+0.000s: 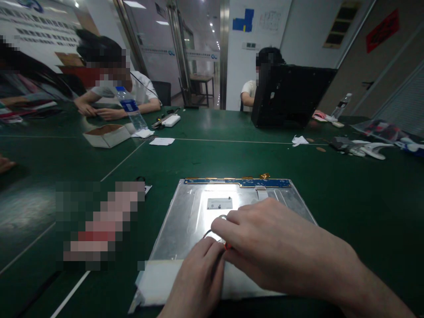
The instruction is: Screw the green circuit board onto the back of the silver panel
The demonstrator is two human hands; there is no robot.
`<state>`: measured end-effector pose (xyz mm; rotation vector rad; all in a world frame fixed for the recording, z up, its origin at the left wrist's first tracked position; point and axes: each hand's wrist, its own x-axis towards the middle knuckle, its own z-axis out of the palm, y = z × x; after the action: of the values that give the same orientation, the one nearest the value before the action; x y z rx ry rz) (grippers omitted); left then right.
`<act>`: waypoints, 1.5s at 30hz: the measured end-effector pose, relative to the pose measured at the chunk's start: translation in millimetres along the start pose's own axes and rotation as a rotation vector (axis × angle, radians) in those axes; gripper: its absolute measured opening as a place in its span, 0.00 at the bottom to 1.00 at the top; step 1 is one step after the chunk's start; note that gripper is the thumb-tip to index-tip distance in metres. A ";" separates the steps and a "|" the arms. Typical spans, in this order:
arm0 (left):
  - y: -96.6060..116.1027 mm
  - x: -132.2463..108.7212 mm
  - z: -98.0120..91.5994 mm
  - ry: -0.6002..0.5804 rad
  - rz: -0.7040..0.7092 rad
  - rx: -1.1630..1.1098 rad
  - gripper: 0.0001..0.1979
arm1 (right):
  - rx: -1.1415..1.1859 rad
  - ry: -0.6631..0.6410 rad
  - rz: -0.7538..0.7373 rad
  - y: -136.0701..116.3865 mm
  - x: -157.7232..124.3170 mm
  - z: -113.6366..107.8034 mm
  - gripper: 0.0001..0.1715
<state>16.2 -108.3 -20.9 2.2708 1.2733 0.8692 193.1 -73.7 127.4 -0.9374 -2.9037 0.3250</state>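
A flat metal-backed display panel (185,221) lies on the green table, a narrow blue circuit board (215,182) along its far edge. Both hands meet over its middle. My right hand (265,243) is closed in a pinch; a small orange-red bit (227,246) shows between thumb and fingers, and a round silvery piece (223,217) peeks out by the fingertip. Beside it, my left hand (202,269) has its fingers pressed together near a thin dark wire (207,232). What either hand grips is mostly hidden. A white strip (162,276) covers the panel's near edge.
A blurred-out pinkish object (102,221) lies left of the panel. Farther off are an open box (107,136), a water bottle (130,108), paper scraps (161,141), a large black monitor-like case (291,95) and a grey-white tool (361,148). Several people sit around the table.
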 end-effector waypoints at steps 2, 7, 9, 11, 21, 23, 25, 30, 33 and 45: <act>-0.3 0.1 -0.1 0.006 -0.001 -0.004 0.10 | 0.020 -0.007 -0.003 0.0 -0.5 -1.3 0.08; 0.2 1.8 -0.5 0.015 -0.009 0.007 0.10 | 0.036 0.003 -0.035 0.6 -1.2 -1.6 0.09; 1.0 2.7 -1.2 0.019 -0.009 0.011 0.10 | 0.021 0.015 -0.031 0.6 -1.2 -0.6 0.08; 1.7 2.9 -1.8 0.015 -0.011 0.012 0.09 | 0.003 0.023 -0.022 0.6 -1.0 0.5 0.07; 0.8 1.2 -1.2 0.000 -0.014 -0.008 0.10 | 0.013 0.004 0.006 -0.1 0.0 0.1 0.07; 2.5 3.1 -2.0 0.011 -0.019 -0.008 0.10 | 0.029 0.001 -0.008 -0.3 -1.1 -1.0 0.09; 4.0 4.3 -2.8 0.023 -0.014 -0.006 0.10 | 0.032 -0.004 -0.020 -0.3 -1.7 -1.6 0.10; 4.0 2.6 -3.2 0.023 -0.010 0.007 0.09 | 0.000 0.008 -0.015 -0.3 0.1 0.1 0.09; 1.4 -0.1 -1.6 0.001 -0.005 0.005 0.09 | -0.013 0.015 0.004 -0.5 0.8 2.1 0.07; 3.3 3.0 -2.2 0.001 -0.010 -0.003 0.10 | 0.018 0.004 -0.030 0.3 0.1 -2.4 0.07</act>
<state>17.9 -107.3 -16.4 2.2596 1.2816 0.8683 193.5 -73.1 129.6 -0.8900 -2.9025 0.3465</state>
